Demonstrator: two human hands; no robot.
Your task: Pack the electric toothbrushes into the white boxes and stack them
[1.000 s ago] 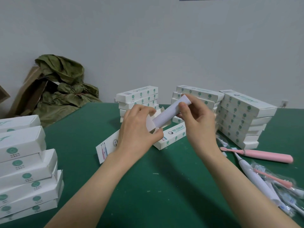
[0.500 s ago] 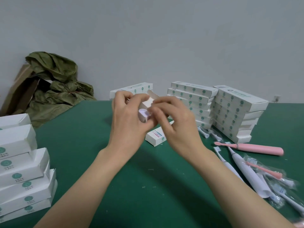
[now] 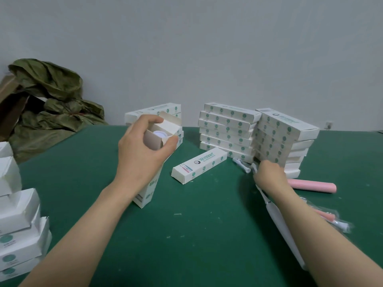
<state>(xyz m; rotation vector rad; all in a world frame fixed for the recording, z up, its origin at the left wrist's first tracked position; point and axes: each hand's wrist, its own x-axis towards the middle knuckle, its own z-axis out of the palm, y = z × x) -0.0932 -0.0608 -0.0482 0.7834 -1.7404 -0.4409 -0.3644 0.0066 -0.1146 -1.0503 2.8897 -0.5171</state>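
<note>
Both arms [image 3: 83, 235] extended; left hand [image 3: 143, 160] grips standing box [image 3: 147, 193].

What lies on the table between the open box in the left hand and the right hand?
Head view: past the open box, one closed white box lies flat, then small brush heads beside the right hand.

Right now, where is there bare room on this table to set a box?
The widest bare patch of green table lies between the two forearms, nearer than the lone flat box. Another lies between the left-edge stack and the upright box the left hand holds. Crowded: the right side, with stacks, loose toothbrushes, the right hand.
</note>
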